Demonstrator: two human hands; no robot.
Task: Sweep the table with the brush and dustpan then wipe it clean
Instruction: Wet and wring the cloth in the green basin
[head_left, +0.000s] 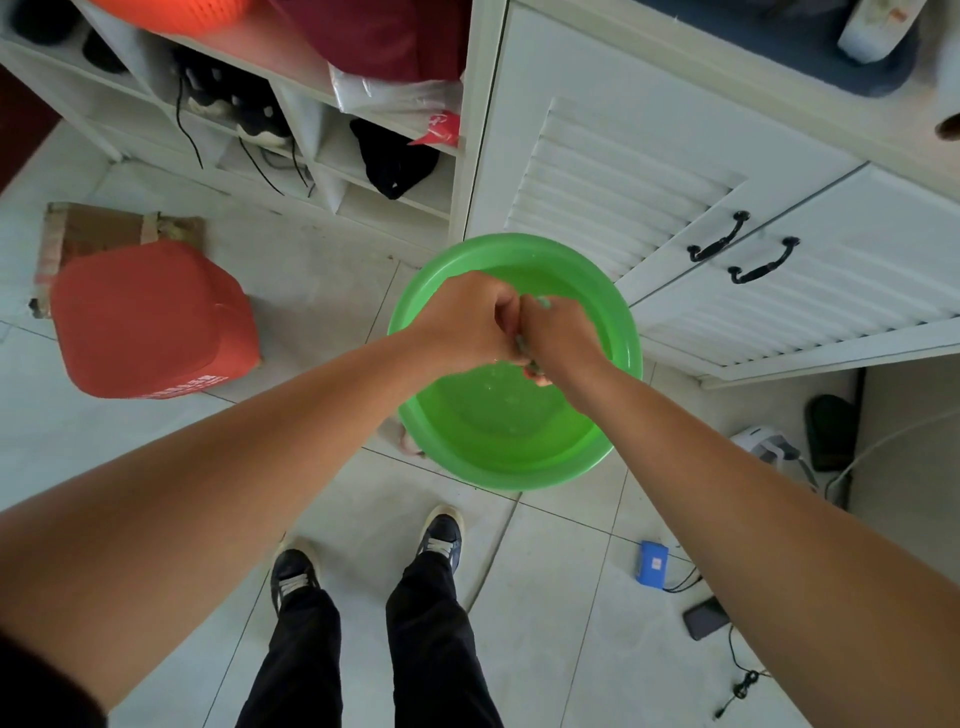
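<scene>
A green plastic basin with water in it stands on the tiled floor in front of me. Over it, my left hand and my right hand are pressed together, both closed around a small wet cloth. Only a twisted grey-green bit of the cloth shows between and below the fists. No brush, dustpan or table is in view.
A white louvred cabinet stands behind the basin, with open shelves of shoes to its left. A red box sits on the floor at left. A blue pack, a phone and cables lie at right. My feet are below.
</scene>
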